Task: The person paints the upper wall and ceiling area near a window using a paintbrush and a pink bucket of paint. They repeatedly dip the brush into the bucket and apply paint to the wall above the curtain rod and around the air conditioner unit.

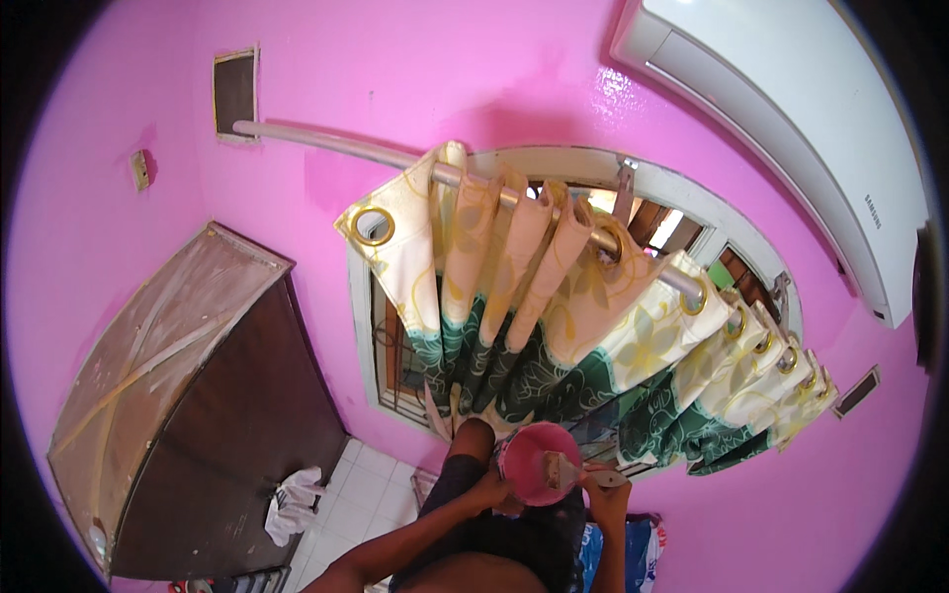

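In front of my body is a small round tub point(529, 445) with pink paint inside. My left hand point(489, 490) is closed on the tub's left side, with part of its fingers hidden by the tub. Across the right part of the tub's opening lies a flat paintbrush point(565, 472), its bristle end over the paint. Its handle runs right to my right hand point(601, 492), which is closed around it. Just beyond the tub hangs a cream and green floral curtain point(563, 316), gathered by its rings on a metal rod point(356, 148).
Behind the curtain is a white-framed window point(732, 212). An air conditioner point(781, 109) is mounted on the pink wall point(395, 69), upper right. A tall dark brown cabinet point(247, 395) stands left, with a white cloth point(294, 504) on it. Below are white floor tiles point(371, 484) and a blue bag point(613, 558).
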Motion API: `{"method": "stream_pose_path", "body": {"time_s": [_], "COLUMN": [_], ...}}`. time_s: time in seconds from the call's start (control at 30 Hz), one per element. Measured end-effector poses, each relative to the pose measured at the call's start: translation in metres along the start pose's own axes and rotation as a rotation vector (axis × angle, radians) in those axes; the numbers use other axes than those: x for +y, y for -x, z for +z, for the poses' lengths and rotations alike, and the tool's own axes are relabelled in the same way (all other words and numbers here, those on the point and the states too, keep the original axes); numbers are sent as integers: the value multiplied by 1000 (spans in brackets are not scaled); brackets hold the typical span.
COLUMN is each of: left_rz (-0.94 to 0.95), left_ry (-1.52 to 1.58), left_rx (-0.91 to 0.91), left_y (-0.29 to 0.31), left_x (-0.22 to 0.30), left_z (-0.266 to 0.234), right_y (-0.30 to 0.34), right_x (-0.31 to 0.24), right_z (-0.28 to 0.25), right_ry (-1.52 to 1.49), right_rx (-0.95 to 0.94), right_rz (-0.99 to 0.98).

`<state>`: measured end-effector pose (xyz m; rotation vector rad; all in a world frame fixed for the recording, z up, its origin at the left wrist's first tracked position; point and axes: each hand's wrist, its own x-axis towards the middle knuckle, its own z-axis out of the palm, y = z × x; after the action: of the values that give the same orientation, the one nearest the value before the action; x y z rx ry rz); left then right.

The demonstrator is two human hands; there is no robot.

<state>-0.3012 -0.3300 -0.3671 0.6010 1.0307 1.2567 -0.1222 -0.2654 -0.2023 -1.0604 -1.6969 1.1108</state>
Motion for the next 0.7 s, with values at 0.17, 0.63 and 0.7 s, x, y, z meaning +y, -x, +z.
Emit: {"method": "stream_pose_path", "body": {"time_s": [0.17, 0.63, 0.7], "left_rz": [-128, -236, -234], "left_ry": [-99, -66, -70], "left_rx": [-3, 2, -1], "left_y": [21, 29, 25], "left_x": [35, 27, 24], "left_z": [30, 25, 26], "right_y": [13, 14, 3], "right_x": [15, 22, 33], "right_z": [-19, -21, -14], "right_ry": [122, 99, 181], "right_rx": [57, -32, -91], "right_rz": [11, 187, 116]}}
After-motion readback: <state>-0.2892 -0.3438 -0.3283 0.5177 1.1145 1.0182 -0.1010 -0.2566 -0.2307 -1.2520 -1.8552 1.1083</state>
